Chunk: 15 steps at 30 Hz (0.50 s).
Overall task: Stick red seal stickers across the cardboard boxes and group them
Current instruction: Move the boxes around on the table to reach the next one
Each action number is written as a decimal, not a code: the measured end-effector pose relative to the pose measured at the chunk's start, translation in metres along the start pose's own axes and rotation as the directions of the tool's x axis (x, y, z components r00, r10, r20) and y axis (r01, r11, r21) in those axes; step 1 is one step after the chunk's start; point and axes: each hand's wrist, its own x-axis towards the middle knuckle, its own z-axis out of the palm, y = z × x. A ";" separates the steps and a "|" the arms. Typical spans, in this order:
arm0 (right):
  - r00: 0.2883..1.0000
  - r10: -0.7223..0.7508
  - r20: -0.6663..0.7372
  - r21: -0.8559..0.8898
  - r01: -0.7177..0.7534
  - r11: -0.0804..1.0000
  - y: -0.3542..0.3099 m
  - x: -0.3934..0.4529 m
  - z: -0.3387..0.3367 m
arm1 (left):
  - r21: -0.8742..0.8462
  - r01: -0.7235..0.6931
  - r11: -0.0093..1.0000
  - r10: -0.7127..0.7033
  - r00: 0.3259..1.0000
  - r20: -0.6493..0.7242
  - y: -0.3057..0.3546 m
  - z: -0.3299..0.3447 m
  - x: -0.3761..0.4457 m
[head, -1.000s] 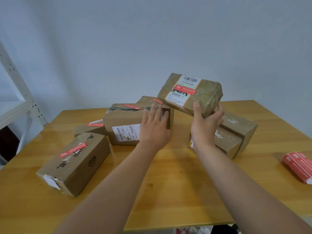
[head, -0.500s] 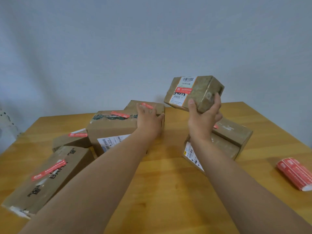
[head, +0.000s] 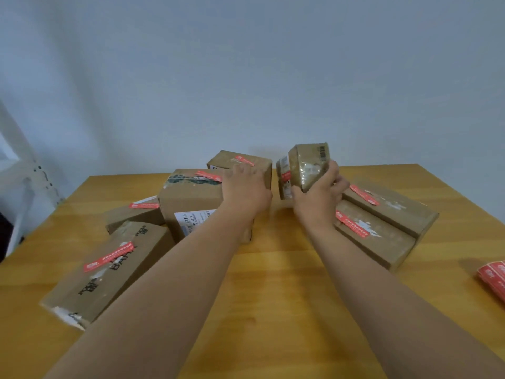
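My right hand [head: 318,198] grips a small taped cardboard box [head: 303,166] and holds it on end just above the table, near the far middle. My left hand [head: 246,187] rests flat on the back box [head: 240,162] and the big labelled box [head: 191,203], both bearing red seal stickers. Two flat sealed boxes [head: 382,225] lie side by side to the right. A long sealed box [head: 109,269] and a thin one [head: 134,214] lie at the left. The red sticker stack [head: 494,277] sits at the right edge.
The wooden table [head: 273,283] has bare surface in front of the boxes, under my forearms. A white metal shelf frame [head: 24,173] stands off the table's left side. A plain wall rises behind.
My right hand has turned the small box onto its end and lowered it toward the table beside the back box. My left hand has slid further onto the left boxes.
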 end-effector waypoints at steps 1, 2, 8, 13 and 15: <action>1.000 0.025 -0.011 -0.006 -0.025 1.000 0.001 0.000 0.007 | -0.021 0.020 1.000 -0.020 1.000 -0.001 -0.005 0.000 -0.006; 0.999 0.044 -0.018 -0.009 -0.044 0.999 0.002 -0.001 0.012 | -0.044 0.037 0.998 -0.037 0.999 -0.011 -0.008 0.001 -0.013; 0.972 0.229 0.053 0.005 -0.230 0.973 0.016 -0.014 0.045 | -0.155 0.145 0.977 -0.166 0.977 -0.131 -0.021 0.011 -0.047; 0.910 0.396 0.126 0.044 -0.404 0.914 0.035 -0.012 0.059 | -0.258 0.153 0.954 -0.202 0.963 -0.178 -0.031 0.017 -0.058; 0.893 0.434 0.123 0.050 -0.442 0.896 0.038 -0.011 0.061 | -0.268 0.106 0.958 -0.154 0.974 -0.166 -0.038 0.019 -0.059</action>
